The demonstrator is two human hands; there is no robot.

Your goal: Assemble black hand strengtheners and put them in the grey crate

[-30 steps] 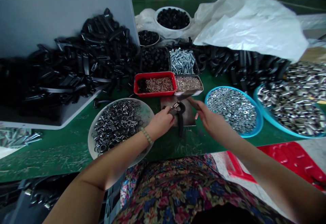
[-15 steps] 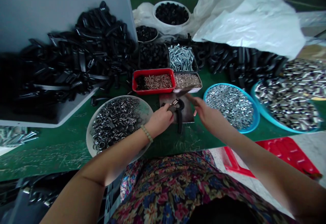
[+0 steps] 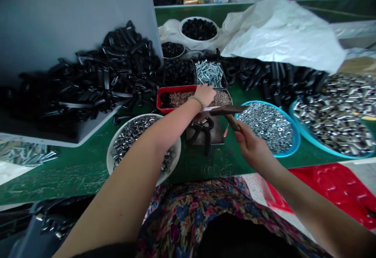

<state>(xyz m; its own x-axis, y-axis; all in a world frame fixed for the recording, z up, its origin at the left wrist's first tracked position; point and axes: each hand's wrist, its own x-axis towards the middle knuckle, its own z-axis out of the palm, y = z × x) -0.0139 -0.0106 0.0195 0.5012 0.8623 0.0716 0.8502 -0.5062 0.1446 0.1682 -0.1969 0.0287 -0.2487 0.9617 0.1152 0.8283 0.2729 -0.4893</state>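
My left hand (image 3: 205,95), with a beaded bracelet on the wrist, rests over the red tray (image 3: 176,98) and the neighbouring tray of small brass-coloured pins (image 3: 221,99). Its fingers hide what they touch. My right hand (image 3: 249,144) grips the handle of a small hammer (image 3: 227,110) with a long dark head, held above the edge of a metal plate (image 3: 217,132). On that plate lies a black spring clip (image 3: 204,130), touched by neither hand.
A white bowl of steel rings (image 3: 143,144) sits under my left forearm. Right of the plate are a blue bowl of washers (image 3: 267,129) and a larger blue bowl of metal tubes (image 3: 331,119). Heaps of black parts (image 3: 88,82) and a white plastic sheet (image 3: 279,31) lie behind.
My left hand has left the black clip and moved forward to the trays. My right hand has lifted the hammer off the plate's far edge, and the head has swung right.
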